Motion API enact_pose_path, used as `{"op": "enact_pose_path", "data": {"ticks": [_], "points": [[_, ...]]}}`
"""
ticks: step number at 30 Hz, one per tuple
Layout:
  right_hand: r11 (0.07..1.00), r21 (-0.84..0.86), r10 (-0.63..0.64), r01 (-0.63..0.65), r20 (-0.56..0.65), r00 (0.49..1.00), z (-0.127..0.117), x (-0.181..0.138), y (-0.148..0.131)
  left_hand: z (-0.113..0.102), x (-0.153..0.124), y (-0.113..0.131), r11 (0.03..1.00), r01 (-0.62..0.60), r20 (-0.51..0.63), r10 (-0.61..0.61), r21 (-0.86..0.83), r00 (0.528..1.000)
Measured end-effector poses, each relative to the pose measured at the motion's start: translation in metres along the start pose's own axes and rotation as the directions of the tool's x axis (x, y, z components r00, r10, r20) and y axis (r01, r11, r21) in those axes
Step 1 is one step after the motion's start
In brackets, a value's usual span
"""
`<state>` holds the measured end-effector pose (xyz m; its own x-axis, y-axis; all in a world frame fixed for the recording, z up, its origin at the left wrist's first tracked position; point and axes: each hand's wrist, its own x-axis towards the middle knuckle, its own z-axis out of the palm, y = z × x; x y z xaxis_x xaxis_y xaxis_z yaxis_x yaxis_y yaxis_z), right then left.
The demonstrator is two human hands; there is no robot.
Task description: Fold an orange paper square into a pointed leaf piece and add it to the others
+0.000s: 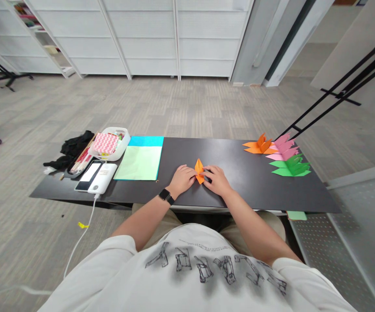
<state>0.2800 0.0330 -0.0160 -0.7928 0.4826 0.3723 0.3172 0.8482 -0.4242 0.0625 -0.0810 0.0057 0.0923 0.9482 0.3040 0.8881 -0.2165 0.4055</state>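
A small piece of folded orange origami paper, pointed at the top, lies on the dark table between my hands. My left hand, with a black watch on its wrist, has its fingertips closed against the paper's left side. From the right, my right hand pinches the paper's other side, fingers bent. Part of the paper's lower half is covered by my fingertips. Finished-looking paper figures stand at the right: an orange one, a pink one and a green one.
Left of my hands lies a stack of light green and blue paper. Beyond it are a white basket, a white power bank with a cable, a phone and black cloth. A black metal stand rises behind the table's right end.
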Motion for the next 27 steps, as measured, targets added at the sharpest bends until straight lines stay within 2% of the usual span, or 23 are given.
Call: {"op": "enact_pose_path", "data": {"ticks": [9,15,21,27], "points": [[0.998,0.063,0.023,-0.021,-0.033,0.999,0.000,0.002,0.002,-0.001,-0.001,0.005,0.999,-0.027,0.008,0.027,0.034,1.000],[0.998,0.068,0.020,-0.016,-0.049,0.999,-0.002,0.002,-0.001,-0.004,-0.003,0.005,0.998,-0.055,-0.008,0.055,-0.022,0.998],[0.993,0.098,0.068,-0.066,-0.017,0.998,0.002,0.006,0.002,0.003,0.003,0.003,0.995,0.060,-0.008,-0.060,-0.081,0.998],[0.980,0.116,0.165,-0.160,-0.036,0.986,0.008,0.011,0.003,0.010,0.007,0.002,0.979,0.157,-0.050,-0.165,-0.133,0.985]]}}
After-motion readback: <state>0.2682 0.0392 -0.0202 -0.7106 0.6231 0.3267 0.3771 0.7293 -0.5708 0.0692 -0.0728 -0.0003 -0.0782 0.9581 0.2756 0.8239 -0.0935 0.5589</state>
